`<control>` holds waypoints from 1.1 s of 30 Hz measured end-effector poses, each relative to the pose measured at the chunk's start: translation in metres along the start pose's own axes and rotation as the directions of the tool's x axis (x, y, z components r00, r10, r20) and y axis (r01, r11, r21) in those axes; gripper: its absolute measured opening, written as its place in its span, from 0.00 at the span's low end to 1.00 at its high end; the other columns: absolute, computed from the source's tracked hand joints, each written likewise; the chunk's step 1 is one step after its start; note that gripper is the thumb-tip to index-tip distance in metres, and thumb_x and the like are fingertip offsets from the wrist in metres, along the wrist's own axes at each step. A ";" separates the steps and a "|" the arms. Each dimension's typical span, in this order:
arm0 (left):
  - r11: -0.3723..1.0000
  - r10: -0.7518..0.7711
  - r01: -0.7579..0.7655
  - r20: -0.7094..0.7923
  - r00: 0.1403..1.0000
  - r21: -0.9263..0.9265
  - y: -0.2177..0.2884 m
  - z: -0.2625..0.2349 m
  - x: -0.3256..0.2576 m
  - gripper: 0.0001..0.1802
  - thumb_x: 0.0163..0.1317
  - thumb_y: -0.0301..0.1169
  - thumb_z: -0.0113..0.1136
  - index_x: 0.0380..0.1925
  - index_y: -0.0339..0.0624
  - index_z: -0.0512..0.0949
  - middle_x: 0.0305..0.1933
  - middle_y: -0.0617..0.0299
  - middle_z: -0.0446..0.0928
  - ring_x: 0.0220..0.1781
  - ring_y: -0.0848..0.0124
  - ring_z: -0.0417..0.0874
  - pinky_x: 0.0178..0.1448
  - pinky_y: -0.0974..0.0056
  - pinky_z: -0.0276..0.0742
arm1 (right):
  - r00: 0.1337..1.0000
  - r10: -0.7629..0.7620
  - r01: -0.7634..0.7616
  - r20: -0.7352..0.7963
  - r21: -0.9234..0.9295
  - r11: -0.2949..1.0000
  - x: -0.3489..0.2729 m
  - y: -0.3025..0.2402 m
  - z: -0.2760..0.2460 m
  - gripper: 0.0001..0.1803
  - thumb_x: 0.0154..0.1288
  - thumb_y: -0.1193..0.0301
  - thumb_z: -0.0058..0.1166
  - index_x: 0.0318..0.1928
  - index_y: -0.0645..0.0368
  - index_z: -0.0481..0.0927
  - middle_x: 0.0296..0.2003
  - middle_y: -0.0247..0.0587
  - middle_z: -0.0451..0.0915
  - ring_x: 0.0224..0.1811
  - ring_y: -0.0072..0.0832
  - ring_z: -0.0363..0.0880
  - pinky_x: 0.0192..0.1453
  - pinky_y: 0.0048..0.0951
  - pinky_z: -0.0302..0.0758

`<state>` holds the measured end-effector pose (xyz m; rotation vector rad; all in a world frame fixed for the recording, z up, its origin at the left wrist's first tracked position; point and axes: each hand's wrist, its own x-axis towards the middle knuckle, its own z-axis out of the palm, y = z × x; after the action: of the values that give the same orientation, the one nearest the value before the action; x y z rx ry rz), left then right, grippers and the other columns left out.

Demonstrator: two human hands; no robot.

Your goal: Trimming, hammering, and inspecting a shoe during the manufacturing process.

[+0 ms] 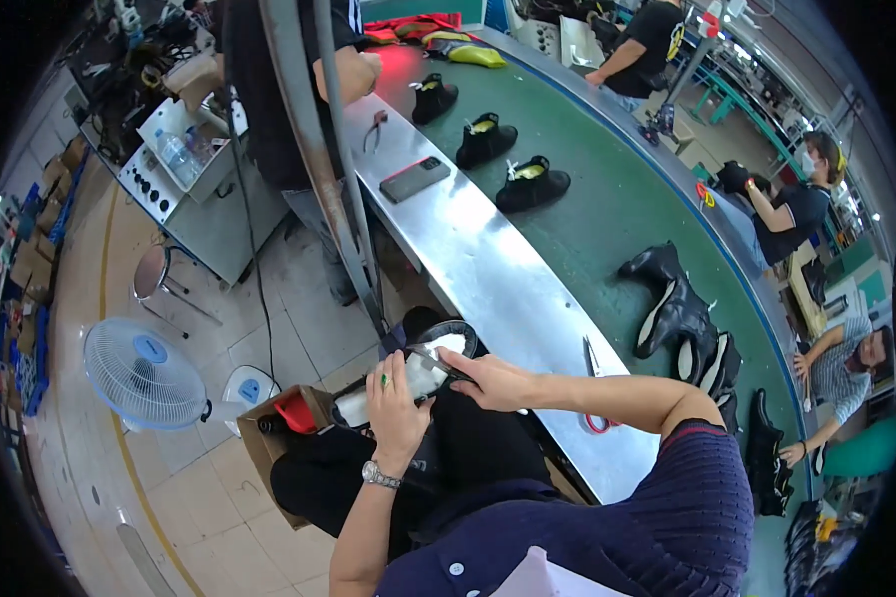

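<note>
Boot (408,383) rests on your lap (white lining up); left hand (396,403) fingers wrap its side, right hand (488,381) fingers pinch a thin tool (430,359). Keep the boot steady while you work.

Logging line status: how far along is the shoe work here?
Done, apparently: three black shoes sit spaced along the green belt. In hand: left hand steadies a black shoe in the lap, right hand works its opening. Left: boots lie heaped nearby.

A shoe factory floor is shown: black boots (679,310) are carried on a green conveyor belt (607,214), flanked by seated workers (801,204).
</note>
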<state>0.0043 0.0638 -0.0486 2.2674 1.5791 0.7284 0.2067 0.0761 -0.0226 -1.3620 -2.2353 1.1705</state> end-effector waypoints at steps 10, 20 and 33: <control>0.970 0.206 -0.190 -0.103 0.973 0.152 -0.013 0.006 0.005 0.42 0.41 0.33 0.72 0.58 0.28 0.69 0.59 0.43 0.72 0.63 0.51 0.71 0.68 0.52 0.65 | 0.989 0.000 0.110 0.148 -0.733 0.672 0.004 -0.028 -0.042 0.35 0.63 0.74 0.52 0.70 0.54 0.58 0.26 0.56 0.79 0.29 0.48 0.82 0.32 0.44 0.78; 0.941 0.216 -0.178 -0.105 0.971 0.287 -0.021 0.020 0.003 0.38 0.51 0.37 0.66 0.60 0.26 0.67 0.62 0.40 0.68 0.63 0.47 0.69 0.68 0.50 0.64 | 0.987 0.133 -0.157 -0.094 -0.324 0.933 0.042 -0.014 -0.019 0.32 0.66 0.66 0.53 0.68 0.54 0.59 0.29 0.63 0.80 0.32 0.60 0.78 0.40 0.54 0.73; 0.960 0.168 -0.132 -0.131 0.977 0.248 -0.021 0.017 0.000 0.38 0.49 0.35 0.67 0.59 0.25 0.68 0.62 0.40 0.69 0.64 0.49 0.70 0.70 0.52 0.62 | 0.999 0.031 -0.039 -0.028 -0.407 0.913 0.056 -0.033 -0.060 0.31 0.68 0.68 0.49 0.70 0.53 0.58 0.20 0.47 0.79 0.21 0.38 0.80 0.33 0.38 0.76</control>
<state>-0.0033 0.0722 -0.0732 2.5839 1.6534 0.8046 0.1920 0.1452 0.0310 -1.5556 -2.5473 0.7134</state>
